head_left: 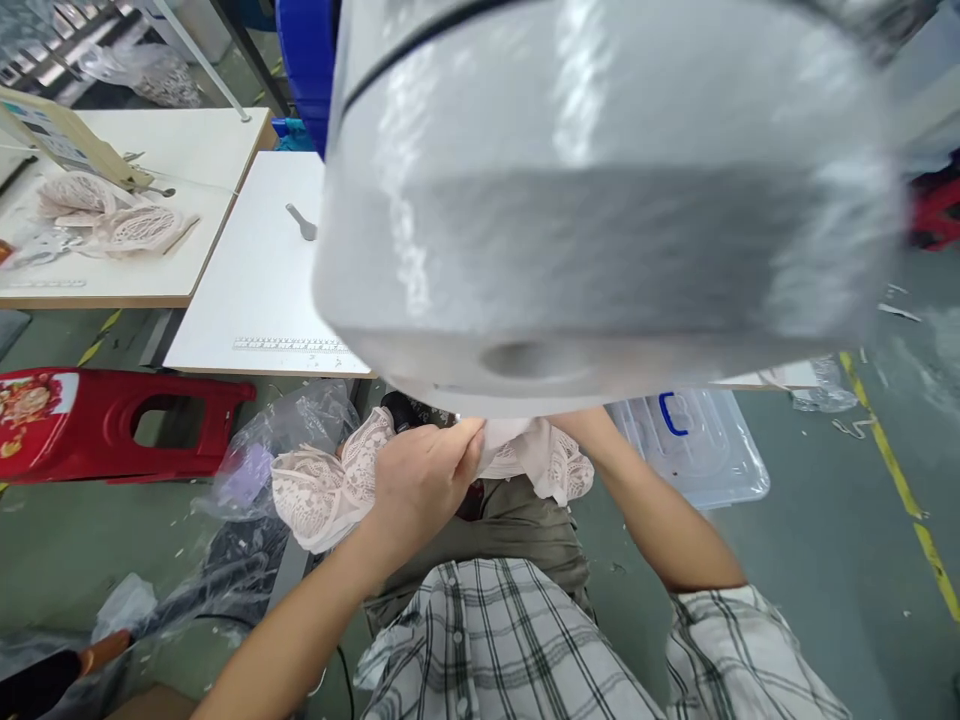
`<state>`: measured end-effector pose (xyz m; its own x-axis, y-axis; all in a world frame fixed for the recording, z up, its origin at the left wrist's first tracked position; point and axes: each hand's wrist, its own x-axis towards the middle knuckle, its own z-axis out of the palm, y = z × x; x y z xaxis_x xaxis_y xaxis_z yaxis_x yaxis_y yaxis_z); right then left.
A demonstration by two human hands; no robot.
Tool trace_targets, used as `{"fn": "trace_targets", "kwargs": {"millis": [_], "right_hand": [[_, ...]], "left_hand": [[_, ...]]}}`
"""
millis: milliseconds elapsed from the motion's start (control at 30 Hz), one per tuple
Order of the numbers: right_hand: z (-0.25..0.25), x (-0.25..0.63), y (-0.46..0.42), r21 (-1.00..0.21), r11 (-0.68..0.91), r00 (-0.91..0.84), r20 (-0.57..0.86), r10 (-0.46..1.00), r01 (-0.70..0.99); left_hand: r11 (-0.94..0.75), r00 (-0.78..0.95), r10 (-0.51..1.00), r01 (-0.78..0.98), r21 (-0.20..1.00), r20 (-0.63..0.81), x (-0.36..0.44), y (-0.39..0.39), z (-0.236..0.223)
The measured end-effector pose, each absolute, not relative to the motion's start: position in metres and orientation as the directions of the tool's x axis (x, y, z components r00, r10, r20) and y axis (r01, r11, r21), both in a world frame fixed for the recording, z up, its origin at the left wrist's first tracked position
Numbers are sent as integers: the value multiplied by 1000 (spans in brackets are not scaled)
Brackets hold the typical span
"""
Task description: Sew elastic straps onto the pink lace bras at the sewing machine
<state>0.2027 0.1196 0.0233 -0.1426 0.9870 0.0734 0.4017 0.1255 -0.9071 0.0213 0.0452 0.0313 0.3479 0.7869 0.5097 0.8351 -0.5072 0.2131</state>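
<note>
A pale pink lace bra [330,490] hangs below the front edge of a large white machine head [600,250], over my lap. My left hand [427,470] is closed on the fabric between the cups, thumb on top. On the other side, my right hand [581,428] reaches under the machine head beside the right lace part [566,465]. Its fingers are hidden there, so their grip does not show. Whatever lies under the machine head is also covered.
On the white table [247,270] at left lie a clear ruler [292,345] and a small grey tool [301,222]. More lace pieces [142,228] rest on the neighbouring table. A red stool [112,425] stands at left. At right, a clear plastic lid [697,450] with a blue handle sits low.
</note>
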Motion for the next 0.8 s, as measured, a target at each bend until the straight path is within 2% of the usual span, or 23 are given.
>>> {"fn": "trace_targets", "kwargs": {"millis": [367,800], "right_hand": [[21,200,116,-916,132,-163,74,984,380],[13,209,120,-906,129,-114,90,989,403]], "left_hand": [[-570,352,716,794,214,603,7,44,24],[-632,449,676,761,146,585,17,49,28]]}}
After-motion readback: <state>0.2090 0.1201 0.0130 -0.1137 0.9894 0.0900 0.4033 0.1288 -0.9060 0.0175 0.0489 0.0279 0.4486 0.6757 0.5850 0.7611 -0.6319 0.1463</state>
